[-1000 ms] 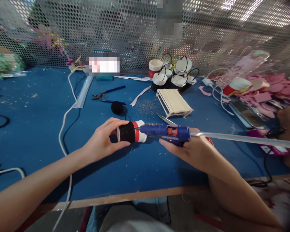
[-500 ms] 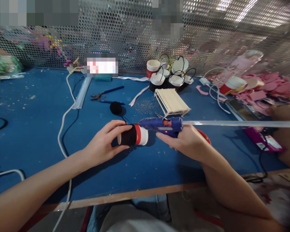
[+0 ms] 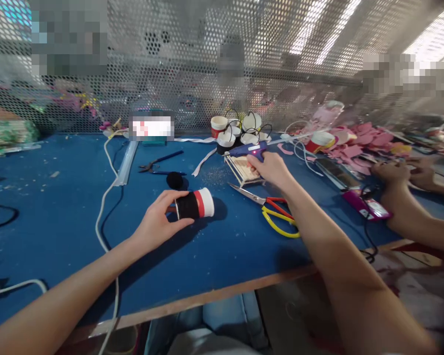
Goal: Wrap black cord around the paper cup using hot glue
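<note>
My left hand (image 3: pixel 161 217) grips a paper cup (image 3: pixel 205 202) lying on its side, its black-wrapped end toward my palm, then a red band and a white end. A ball of black yarn (image 3: pixel 175 180) rests just beyond it. My right hand (image 3: pixel 272 170) is closed round a blue glue gun (image 3: pixel 248 150) with a small light lit and a long clear glue stick out of its back. The gun is above a small rack of pale sticks (image 3: pixel 240 170). Scissors (image 3: pixel 264 201) with red and yellow handles lie under my right forearm.
Several cups with black handles (image 3: pixel 225 140) stand at the back. Blue-handled pliers (image 3: pixel 165 159) and clear glue sticks (image 3: pixel 127 162) lie left of centre, by a white cable (image 3: pixel 100 212). Pink pieces (image 3: pixel 370 140), a phone (image 3: pixel 335 172) and another person's hands (image 3: pixel 395 172) are at right.
My right hand has moved the glue gun away from the cup, up and to the right, over the stick rack. The scissors now show. My left hand still has the cup.
</note>
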Tool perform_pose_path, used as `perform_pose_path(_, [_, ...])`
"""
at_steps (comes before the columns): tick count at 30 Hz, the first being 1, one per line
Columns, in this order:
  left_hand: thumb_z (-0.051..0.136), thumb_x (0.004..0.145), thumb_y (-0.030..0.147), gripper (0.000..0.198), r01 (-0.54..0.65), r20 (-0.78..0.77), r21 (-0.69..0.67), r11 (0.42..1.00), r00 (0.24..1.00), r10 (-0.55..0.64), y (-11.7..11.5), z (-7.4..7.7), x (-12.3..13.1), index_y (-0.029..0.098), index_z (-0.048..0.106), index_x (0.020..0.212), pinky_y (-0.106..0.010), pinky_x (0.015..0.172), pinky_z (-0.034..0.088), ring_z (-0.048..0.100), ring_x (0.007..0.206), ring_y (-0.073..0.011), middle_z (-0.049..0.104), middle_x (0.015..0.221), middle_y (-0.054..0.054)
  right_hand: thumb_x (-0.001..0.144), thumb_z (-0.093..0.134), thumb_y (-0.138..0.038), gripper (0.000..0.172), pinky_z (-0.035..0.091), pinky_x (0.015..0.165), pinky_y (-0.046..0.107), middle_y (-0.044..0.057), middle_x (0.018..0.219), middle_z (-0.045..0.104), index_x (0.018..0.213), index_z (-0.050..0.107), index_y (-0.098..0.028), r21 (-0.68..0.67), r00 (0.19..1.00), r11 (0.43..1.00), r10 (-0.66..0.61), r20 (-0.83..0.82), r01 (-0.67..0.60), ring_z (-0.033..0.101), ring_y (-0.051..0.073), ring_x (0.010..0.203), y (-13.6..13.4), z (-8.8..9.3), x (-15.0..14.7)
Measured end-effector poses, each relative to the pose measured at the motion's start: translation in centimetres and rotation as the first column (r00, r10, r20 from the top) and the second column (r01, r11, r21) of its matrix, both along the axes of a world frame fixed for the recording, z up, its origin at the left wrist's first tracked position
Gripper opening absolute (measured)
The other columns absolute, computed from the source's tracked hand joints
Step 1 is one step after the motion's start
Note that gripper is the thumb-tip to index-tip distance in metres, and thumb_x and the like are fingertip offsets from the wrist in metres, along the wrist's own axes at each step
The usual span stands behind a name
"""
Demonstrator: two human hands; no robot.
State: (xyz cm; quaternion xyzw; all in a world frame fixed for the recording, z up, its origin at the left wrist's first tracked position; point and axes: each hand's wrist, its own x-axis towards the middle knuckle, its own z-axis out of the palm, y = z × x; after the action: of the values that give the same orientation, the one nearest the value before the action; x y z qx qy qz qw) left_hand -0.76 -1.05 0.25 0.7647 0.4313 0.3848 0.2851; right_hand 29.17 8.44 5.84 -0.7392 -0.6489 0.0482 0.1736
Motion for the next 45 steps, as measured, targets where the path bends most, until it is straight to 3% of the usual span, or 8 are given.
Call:
perform_pose_path(8, [0.069, 0.072, 0.026, 0.051, -0.002, -0.118, 0.097, 0.995, 0.993, 0.014, -0.2, 0.0, -0.1, 0.023, 0.049, 0.118, -0.045, 0.092, 0.047, 0.052, 0.11, -0.0239, 0.05, 0.118, -0.008, 0.082, 0.05, -0.045, 0.042, 0.042, 0.079, 0.047, 0.026, 0.098, 0.061, 0.083, 0.066, -0.005, 0.033, 0.986, 0.997, -0.072, 0.15, 0.068, 0.054, 0.038, 0.101, 1.5, -1.0, -0.7])
perform_pose_path(13, [0.067, 0.074, 0.028, 0.05, 0.025, -0.206, 0.186, 0.982, 0.979, 0.014, -0.4, 0.3, 0.0, 0.023, 0.048, 0.119, -0.047, 0.094, 0.045, 0.052, 0.11, -0.025, 0.051, 0.117, -0.009, 0.086, 0.043, -0.046, 0.04, 0.038, 0.089, 0.047, 0.018, 0.1, 0.062, 0.086, 0.067, -0.014, 0.198, 0.973, 0.954, 0.213, 0.084, -0.226, 0.051, 0.03, 0.104, -1.7, 0.3, -3.8])
perform_pose_path(16, [0.065, 0.077, 0.029, 0.048, 0.096, -0.27, 0.255, 0.962, 0.962, -0.025, -0.5, 0.3, 0.0, 0.021, 0.046, 0.12, -0.045, 0.095, 0.045, 0.05, 0.113, -0.0253, 0.05, 0.119, -0.011, 0.091, 0.028, -0.053, 0.054, 0.046, 0.079, 0.03, 0.005, 0.087, 0.069, 0.081, 0.07, -0.021, 0.057, 0.874, 0.875, 0.483, -0.05, -0.48, 0.061, 0.017, 0.084, -3.8, 0.8, -6.8])
perform_pose_path(18, [0.063, 0.079, 0.03, 0.047, 0.146, -0.308, 0.316, 0.938, 0.95, -0.045, -0.5, 0.3, 0.0, 0.019, 0.046, 0.121, -0.045, 0.095, 0.044, 0.048, 0.113, -0.0256, 0.049, 0.12, -0.013, 0.09, 0.021, -0.058, 0.063, 0.044, 0.085, 0.031, 0.006, 0.095, 0.069, 0.085, 0.07, -0.019, -0.095, 0.721, 0.739, 0.608, -0.333, -0.667, 0.061, 0.018, 0.092, -4.8, 0.8, -8.7])
perform_pose_path(25, [0.064, 0.078, 0.028, 0.046, 0.224, -0.413, 0.451, 0.864, 0.911, -0.021, -0.6, 0.3, 0.1, 0.016, 0.048, 0.119, -0.046, 0.089, 0.044, 0.046, 0.102, -0.0264, 0.053, 0.111, -0.013, 0.08, 0.044, -0.062, 0.054, 0.045, 0.078, 0.03, 0.006, 0.092, 0.069, 0.084, 0.07, -0.016, -0.147, 0.516, 0.592, 0.523, -0.678, -0.792, 0.06, 0.019, 0.088, -4.9, -0.7, -10.9])
perform_pose_path(31, [0.064, 0.077, 0.022, 0.048, 0.219, -0.424, 0.436, 0.873, 0.906, -0.016, -1.0, 0.2, 0.1, 0.018, 0.046, 0.121, -0.044, 0.088, 0.046, 0.044, 0.105, -0.0261, 0.041, 0.119, -0.014, 0.071, 0.067, -0.035, 0.022, 0.047, 0.075, 0.027, 0.003, 0.082, 0.068, 0.084, 0.068, -0.017, -0.085, 0.35, 0.666, 0.274, -0.896, -0.741, 0.061, 0.014, 0.08, -5.1, -2.0, -11.2])
perform_pose_path(38, [0.067, 0.075, 0.025, 0.059, 0.195, -0.357, 0.367, 0.91, 0.932, -0.055, -1.3, 0.6, 0.4, 0.021, 0.038, 0.126, -0.045, 0.094, 0.044, 0.043, 0.112, -0.0261, 0.038, 0.119, -0.012, 0.073, 0.065, -0.03, 0.015, 0.045, 0.07, 0.026, 0.001, 0.072, 0.065, 0.074, 0.067, -0.015, -0.057, 0.417, 0.729, 0.324, -0.849, -0.682, 0.057, 0.012, 0.07, -5.6, -1.2, -11.1])
perform_pose_path(45, [0.072, 0.069, 0.035, 0.071, 0.128, -0.218, 0.185, 0.974, 0.972, -0.087, -1.0, 0.4, 0.2, 0.023, 0.034, 0.128, -0.044, 0.089, 0.047, 0.051, 0.107, -0.0252, 0.047, 0.117, -0.01, 0.076, 0.061, -0.029, 0.015, 0.042, 0.063, 0.024, 0.0, 0.07, 0.061, 0.07, 0.061, -0.015, 0.012, 0.346, 0.766, 0.304, -0.887, -0.642, 0.053, 0.009, 0.065, -5.6, -1.3, -10.5])
